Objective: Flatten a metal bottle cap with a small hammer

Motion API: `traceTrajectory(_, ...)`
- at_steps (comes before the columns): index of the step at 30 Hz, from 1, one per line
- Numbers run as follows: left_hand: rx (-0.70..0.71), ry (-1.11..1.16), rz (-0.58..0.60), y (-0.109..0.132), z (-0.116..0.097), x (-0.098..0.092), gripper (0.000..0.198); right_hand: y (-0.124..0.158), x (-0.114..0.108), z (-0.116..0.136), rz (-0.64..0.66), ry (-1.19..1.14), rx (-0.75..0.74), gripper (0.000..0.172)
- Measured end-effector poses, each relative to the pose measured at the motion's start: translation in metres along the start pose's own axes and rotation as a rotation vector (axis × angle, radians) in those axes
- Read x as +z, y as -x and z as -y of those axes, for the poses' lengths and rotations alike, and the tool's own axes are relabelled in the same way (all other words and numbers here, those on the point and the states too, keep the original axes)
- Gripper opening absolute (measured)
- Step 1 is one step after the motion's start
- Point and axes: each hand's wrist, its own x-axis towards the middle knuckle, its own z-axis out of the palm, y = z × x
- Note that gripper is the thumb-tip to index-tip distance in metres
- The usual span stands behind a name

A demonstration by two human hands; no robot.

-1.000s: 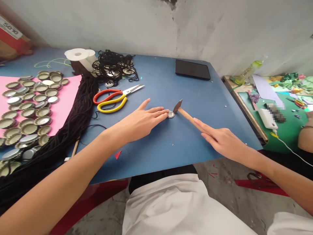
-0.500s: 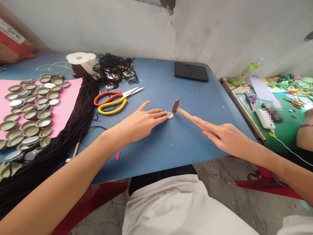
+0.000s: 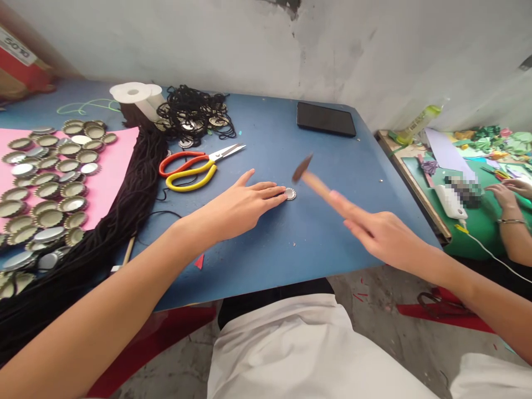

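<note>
My left hand [image 3: 249, 206] reaches flat over the blue table with its fingers stretched out, the fingertips touching the edge of a silver bottle cap [image 3: 290, 194]. The cap lies on the tabletop, its crimped rim showing. Wrapped round a hammer's wooden handle [image 3: 319, 187], my right hand [image 3: 369, 228] holds the tool just right of the cap. The hammer head is raised a little above the table and slightly blurred. Scissors [image 3: 195, 170] with one red and one yellow handle lie beyond my left wrist.
Many bottle caps [image 3: 50, 191] cover pink paper [image 3: 120, 149] at left, beside a bundle of black cord [image 3: 133, 183]. White rolls [image 3: 135, 94] and tangled cords with caps stand behind. A black tablet [image 3: 326, 119] lies back right. A co-worker's hands [image 3: 505, 197] are at the neighbouring green table.
The hammer head has lifted up from beside the bottle cap. My left hand stays at the cap. The co-worker's hands have come further into view at right.
</note>
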Motion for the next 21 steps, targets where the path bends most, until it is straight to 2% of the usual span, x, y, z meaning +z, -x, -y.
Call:
traceTrajectory(2, 0.013, -0.023, -0.017, -0.001, 0.0, 0.0, 0.081, -0.003, 0.0, -0.003, 0.106, -0.004, 0.02, 0.067)
traceTrajectory(4, 0.028, -0.033, -0.024, -0.002, -0.001, -0.001, 0.076, -0.004, 0.001, -0.007, 0.147, -0.029, 0.046, 0.066)
traceTrajectory(12, 0.011, -0.017, 0.004, -0.006, -0.004, 0.003, 0.079, 0.001, 0.017, -0.009, 0.096, -0.006, 0.057, 0.067)
traceTrajectory(17, 0.054, -0.085, -0.033, -0.005, -0.007, 0.001, 0.077, 0.001, 0.019, -0.009, 0.071, -0.01, 0.031, 0.065)
traceTrajectory(21, 0.066, -0.096, -0.055, -0.003, -0.006, 0.0, 0.079, 0.004, 0.015, -0.007, -0.01, -0.009, -0.027, 0.063)
